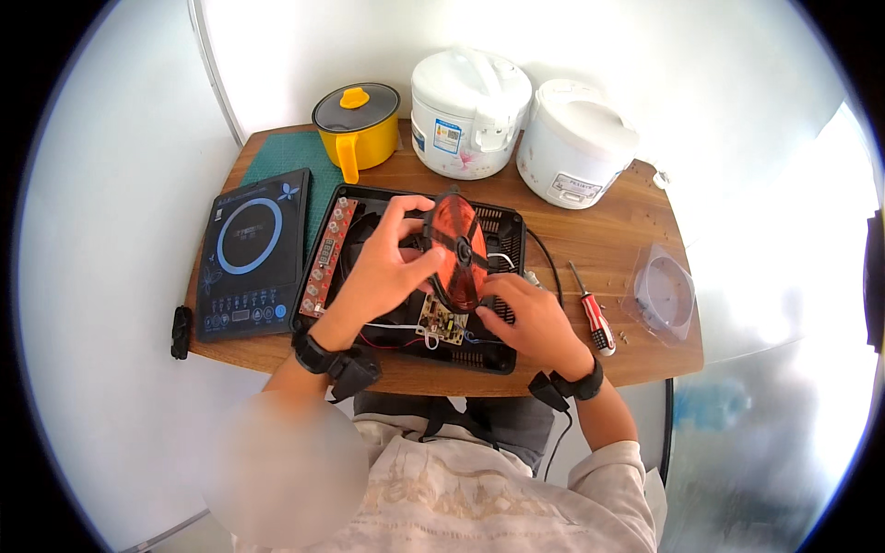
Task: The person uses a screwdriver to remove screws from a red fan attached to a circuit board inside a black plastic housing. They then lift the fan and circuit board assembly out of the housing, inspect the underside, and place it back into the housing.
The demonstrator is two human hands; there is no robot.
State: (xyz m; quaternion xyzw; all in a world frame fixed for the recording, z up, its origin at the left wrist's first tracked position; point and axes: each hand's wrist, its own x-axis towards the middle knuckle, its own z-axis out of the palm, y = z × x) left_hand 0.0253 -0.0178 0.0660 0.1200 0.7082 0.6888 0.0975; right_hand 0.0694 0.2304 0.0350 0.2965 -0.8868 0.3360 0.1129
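Left-hand grip (383, 276) curled closed on copper coil (452, 219) by left rim; right-hand grip (535, 318) at lower right edge, can't tell if pinching. Coil tilted over black housing's (493, 359) right half, long axis front-to-back, between hands.

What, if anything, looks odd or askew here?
The round reddish coil disc is tilted, not flat, between left hand and right hand over an open black plastic casing; tiny pieces lie loose beside the red and white screwdriver, uncontained.
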